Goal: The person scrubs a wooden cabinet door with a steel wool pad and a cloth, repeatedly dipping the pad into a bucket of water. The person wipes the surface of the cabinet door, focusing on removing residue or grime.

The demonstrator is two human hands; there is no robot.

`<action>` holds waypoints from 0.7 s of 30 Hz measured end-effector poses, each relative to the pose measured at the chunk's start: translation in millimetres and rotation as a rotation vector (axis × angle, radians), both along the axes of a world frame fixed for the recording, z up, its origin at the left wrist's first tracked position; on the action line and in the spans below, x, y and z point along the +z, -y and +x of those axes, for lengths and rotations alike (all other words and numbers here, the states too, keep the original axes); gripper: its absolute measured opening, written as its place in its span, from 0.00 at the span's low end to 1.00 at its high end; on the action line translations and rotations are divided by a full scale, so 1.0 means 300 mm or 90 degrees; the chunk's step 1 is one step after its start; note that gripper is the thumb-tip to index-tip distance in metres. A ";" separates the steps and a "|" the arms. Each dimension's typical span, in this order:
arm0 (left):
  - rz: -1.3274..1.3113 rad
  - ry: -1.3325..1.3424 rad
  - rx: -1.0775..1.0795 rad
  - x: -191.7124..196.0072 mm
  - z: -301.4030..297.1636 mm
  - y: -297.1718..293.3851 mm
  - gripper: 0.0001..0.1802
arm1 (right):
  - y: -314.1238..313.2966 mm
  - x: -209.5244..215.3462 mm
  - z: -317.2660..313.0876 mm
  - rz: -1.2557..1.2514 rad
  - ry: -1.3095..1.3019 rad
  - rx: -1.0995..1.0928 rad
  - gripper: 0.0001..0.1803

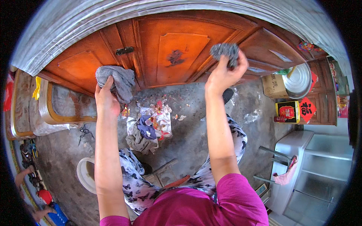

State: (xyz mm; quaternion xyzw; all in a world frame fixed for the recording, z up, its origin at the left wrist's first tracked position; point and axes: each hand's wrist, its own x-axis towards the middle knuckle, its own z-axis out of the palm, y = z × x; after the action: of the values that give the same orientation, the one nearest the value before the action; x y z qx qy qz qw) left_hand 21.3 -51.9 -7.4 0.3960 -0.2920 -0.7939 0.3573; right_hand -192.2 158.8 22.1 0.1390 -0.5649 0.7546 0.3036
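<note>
My left hand (106, 100) is closed on a bunched grey cloth (120, 80), which lies against the lower left part of an orange-brown wooden door (158, 71). Raised to the right, my right hand (227, 75) grips a dark grey, rough-textured scouring pad (223, 51) between thumb and fingers. That pad is in front of the door's right side, but I cannot tell whether it touches the wood. A dark worn patch (175, 57) marks the middle panel. Between my hands, to the left, a black metal latch (124, 50) is fixed on the door frame.
Paper scraps and rags (149, 128) lie on the concrete floor below the door. A white bucket (86, 174) stands by my left forearm. Wood-edged furniture (51, 103) is at the left; a cardboard box (274, 86), a metal-legged chair (284, 173) and a white cabinet (320, 165) are at the right.
</note>
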 end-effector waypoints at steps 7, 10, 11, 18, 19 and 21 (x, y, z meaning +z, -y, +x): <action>-0.009 0.003 0.002 -0.018 -0.026 0.008 0.14 | -0.013 -0.291 -0.094 0.061 0.067 -0.022 0.11; -0.012 0.010 0.008 -0.001 -0.045 -0.006 0.15 | -0.064 -0.458 -0.047 0.066 0.234 0.048 0.13; -0.009 0.013 0.014 0.004 -0.056 -0.014 0.15 | -0.092 -0.482 -0.051 0.092 0.277 0.038 0.13; -0.024 0.026 -0.001 -0.034 -0.012 0.023 0.14 | -0.068 0.107 -0.095 0.078 -0.059 -0.005 0.19; -0.018 0.025 0.003 -0.022 -0.019 0.011 0.14 | -0.058 0.156 -0.121 0.057 -0.076 0.020 0.17; -0.013 0.020 0.006 -0.015 -0.026 0.005 0.14 | -0.040 0.137 -0.165 0.101 -0.104 -0.011 0.16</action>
State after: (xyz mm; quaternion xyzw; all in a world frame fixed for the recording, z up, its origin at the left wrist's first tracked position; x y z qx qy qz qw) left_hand 13.7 -53.3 -12.0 0.4061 -0.3042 -0.7828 0.3602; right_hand -241.8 170.7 63.2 0.2184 -0.5975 0.6911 0.3431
